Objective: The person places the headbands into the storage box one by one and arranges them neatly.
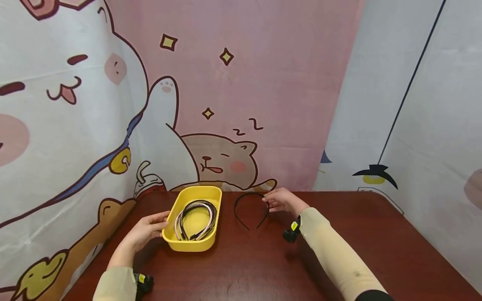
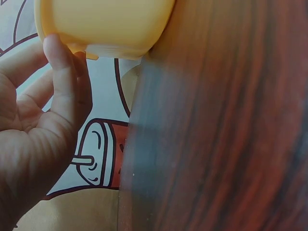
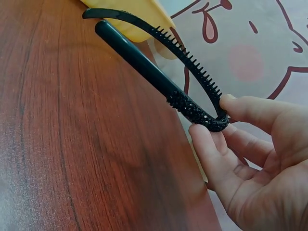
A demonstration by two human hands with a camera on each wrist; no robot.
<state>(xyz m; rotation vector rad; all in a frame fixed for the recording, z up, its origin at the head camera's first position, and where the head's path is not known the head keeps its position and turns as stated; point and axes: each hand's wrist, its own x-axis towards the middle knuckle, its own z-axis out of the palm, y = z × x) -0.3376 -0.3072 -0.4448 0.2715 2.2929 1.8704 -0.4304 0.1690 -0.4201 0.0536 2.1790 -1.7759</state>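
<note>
My right hand (image 1: 283,200) pinches a black headband (image 1: 236,211) between thumb and fingers near one side. In the right wrist view, the headband (image 3: 139,61) has small comb teeth along its inner side and a band of dark sparkling beads by the fingertips. Its two ends point away from the hand. My left hand (image 1: 147,229) holds the left side of a yellow plastic box (image 1: 193,246), with fingertips at its wall. Several headbands (image 1: 211,209), in black, pink and white, lie stacked inside. The left wrist view shows the box's outer wall (image 2: 106,29) and the thumb against it.
A dark red-brown wooden table (image 1: 248,271) lies under both arms. Behind it hangs a pink and white cloth (image 1: 278,104) printed with cartoon animals, close to the table's back edge. Black wrist cameras (image 1: 291,232) are strapped over the beige sleeves.
</note>
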